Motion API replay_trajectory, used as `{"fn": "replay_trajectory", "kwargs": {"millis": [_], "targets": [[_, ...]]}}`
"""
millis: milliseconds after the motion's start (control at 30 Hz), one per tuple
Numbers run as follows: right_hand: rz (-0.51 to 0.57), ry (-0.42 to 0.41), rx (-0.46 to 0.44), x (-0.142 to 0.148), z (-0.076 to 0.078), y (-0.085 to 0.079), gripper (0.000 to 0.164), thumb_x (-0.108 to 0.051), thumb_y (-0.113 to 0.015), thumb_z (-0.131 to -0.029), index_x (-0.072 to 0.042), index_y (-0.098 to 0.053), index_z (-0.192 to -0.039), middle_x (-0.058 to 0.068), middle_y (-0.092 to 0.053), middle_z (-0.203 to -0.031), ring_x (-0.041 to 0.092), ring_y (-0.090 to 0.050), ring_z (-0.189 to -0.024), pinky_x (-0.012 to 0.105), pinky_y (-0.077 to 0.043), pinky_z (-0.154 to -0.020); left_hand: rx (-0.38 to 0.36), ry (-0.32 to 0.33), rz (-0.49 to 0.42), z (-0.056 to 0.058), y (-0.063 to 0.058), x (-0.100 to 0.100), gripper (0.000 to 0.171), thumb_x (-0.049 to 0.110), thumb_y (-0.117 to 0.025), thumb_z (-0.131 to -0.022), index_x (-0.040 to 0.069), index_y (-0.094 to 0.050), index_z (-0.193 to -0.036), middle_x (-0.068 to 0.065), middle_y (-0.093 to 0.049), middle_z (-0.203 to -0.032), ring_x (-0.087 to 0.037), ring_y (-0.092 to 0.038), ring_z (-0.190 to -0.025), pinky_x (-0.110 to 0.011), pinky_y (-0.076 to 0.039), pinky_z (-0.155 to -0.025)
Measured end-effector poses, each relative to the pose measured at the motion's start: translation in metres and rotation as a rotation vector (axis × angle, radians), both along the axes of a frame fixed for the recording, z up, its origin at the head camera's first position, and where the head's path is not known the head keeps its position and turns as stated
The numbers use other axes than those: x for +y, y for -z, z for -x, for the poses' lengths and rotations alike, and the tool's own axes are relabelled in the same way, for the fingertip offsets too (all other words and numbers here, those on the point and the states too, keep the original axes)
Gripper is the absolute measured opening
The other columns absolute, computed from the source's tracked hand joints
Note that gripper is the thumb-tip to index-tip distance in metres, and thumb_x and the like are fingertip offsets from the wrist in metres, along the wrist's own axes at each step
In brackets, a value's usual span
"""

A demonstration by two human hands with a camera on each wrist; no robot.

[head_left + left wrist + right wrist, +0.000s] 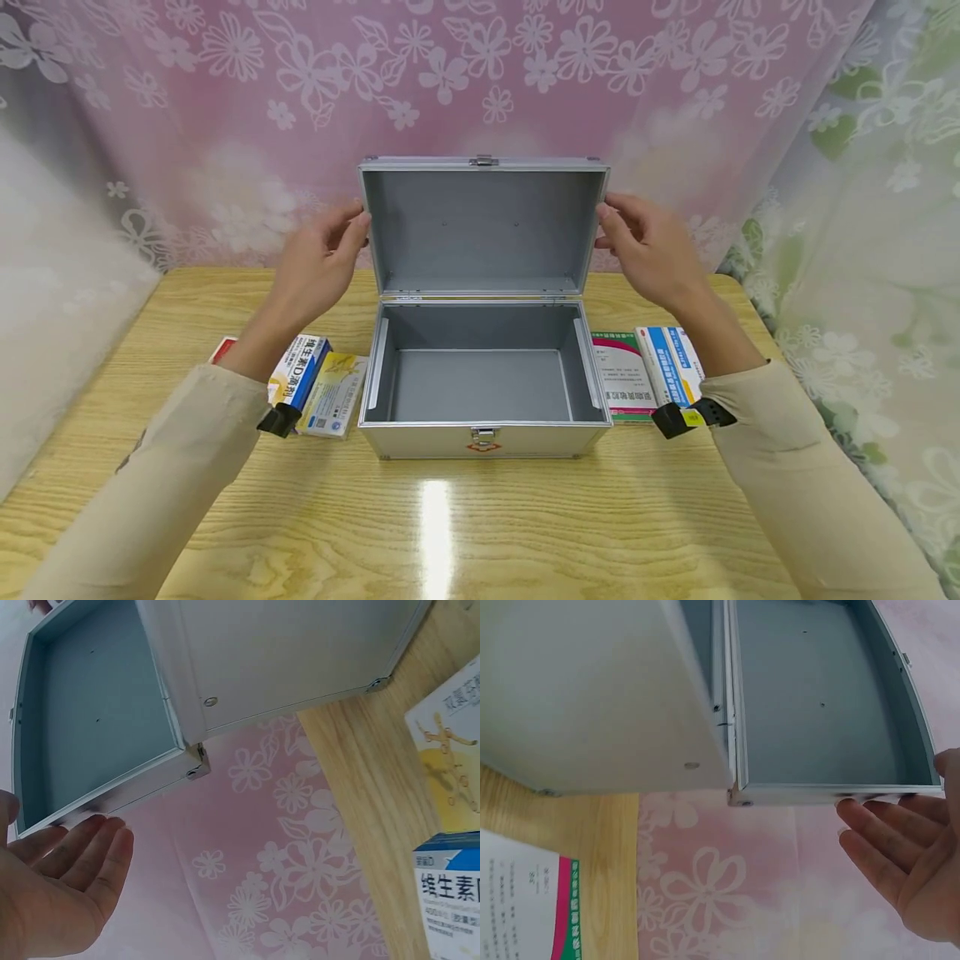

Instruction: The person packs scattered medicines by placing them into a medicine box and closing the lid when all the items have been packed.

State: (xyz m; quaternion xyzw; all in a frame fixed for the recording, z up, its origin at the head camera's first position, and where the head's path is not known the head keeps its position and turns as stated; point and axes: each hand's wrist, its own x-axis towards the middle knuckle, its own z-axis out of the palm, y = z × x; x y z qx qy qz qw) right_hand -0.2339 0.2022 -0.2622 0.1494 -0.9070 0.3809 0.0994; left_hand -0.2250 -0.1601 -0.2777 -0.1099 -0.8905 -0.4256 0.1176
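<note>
A silver metal case (484, 440) sits on the table with its lid (480, 229) raised upright on the hinge. Its grey inside holds nothing. My left hand (322, 254) is at the lid's left side, thumb at the front rim and fingertips along the outer side. On the opposite side, my right hand (652, 246) holds the lid's edge the same way. Both wrist views show the fingers (101, 855) of the left and the fingers (881, 836) of the right against the lid's side wall.
Left of the case lie a yellow-and-white medicine box (335, 394), a blue-and-white one (300, 367) and a mostly hidden red-edged box (223, 348). A green-and-pink box (622, 375) and a blue-striped box (670, 362) lie right. A flowered curtain (465, 83) hangs behind the wooden table (525, 533).
</note>
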Motion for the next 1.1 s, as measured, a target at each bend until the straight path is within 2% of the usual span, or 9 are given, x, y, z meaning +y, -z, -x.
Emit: {"fn": "replay_trajectory", "kwargs": {"millis": [233, 533, 833, 1100], "targets": [[-0.07, -0.045, 0.011, 0.007, -0.004, 0.009, 0.049, -0.041, -0.038, -0.093, -0.027, -0.029, -0.139, 0.006, -0.05, -0.125, 0.027, -0.052, -0.105, 0.049, -0.037, -0.086, 0.001, 0.021, 0.043, -0.009, 0.016, -0.008, 0.052, 0.049, -0.038, -0.09, 0.023, -0.038, -0.135, -0.003, -0.052, -0.123, -0.016, -0.05, -0.108, -0.039, -0.041, -0.087], [-0.142, -0.018, -0.019, 0.024, -0.01, 0.028, 0.048, -0.045, -0.036, -0.092, -0.032, -0.028, -0.138, 0.006, -0.044, -0.13, 0.032, -0.047, -0.111, 0.052, -0.035, -0.088, -0.019, 0.026, 0.164, -0.024, 0.041, -0.013, 0.052, 0.044, -0.04, -0.091, 0.019, -0.037, -0.136, -0.004, -0.044, -0.131, -0.023, -0.047, -0.112, -0.04, -0.043, -0.084], [-0.146, -0.027, -0.11, 0.038, -0.015, 0.052, 0.05, -0.046, -0.036, -0.092, -0.034, -0.025, -0.139, 0.006, -0.04, -0.134, 0.033, -0.044, -0.113, 0.053, -0.036, -0.087, -0.112, 0.118, 0.16, -0.035, 0.059, -0.013, 0.059, 0.042, -0.044, -0.09, 0.008, -0.033, -0.137, -0.008, -0.036, -0.136, -0.027, -0.044, -0.116, -0.043, -0.042, -0.085], [-0.166, -0.015, -0.14, 0.046, -0.022, 0.067, 0.052, -0.05, -0.035, -0.091, -0.032, -0.027, -0.139, 0.007, -0.04, -0.134, 0.033, -0.045, -0.113, 0.053, -0.036, -0.086, -0.144, 0.159, 0.182, -0.049, 0.066, -0.008, 0.061, 0.043, -0.045, -0.09, 0.005, -0.034, -0.136, -0.01, -0.036, -0.136, -0.029, -0.044, -0.115, -0.044, -0.041, -0.086]]}}
